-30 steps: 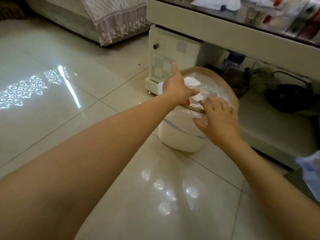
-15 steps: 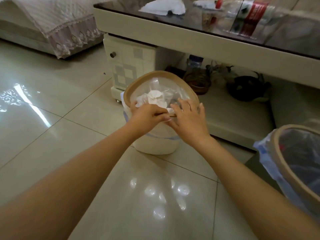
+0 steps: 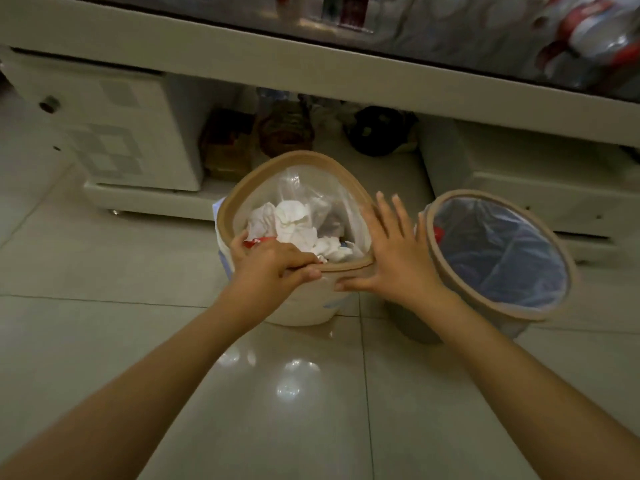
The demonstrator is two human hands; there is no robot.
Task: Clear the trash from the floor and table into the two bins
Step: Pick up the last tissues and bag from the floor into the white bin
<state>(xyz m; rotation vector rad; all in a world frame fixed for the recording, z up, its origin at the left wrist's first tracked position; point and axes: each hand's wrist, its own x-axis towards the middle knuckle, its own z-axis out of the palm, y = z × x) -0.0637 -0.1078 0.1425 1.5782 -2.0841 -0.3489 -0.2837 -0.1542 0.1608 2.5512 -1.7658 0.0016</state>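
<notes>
Gripping the near rim of the white bin point(image 3: 294, 306), our left hand point(image 3: 273, 268) curls its fingers over the edge. Crumpled tissues point(image 3: 298, 226) lie inside. Our right hand point(image 3: 394, 258), fingers spread, rests flat against its right side, beside the grey bin point(image 3: 450, 289) on the floor point(image 3: 104, 271).

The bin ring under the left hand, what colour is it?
Tan brown ring, seen in the head view.
</notes>
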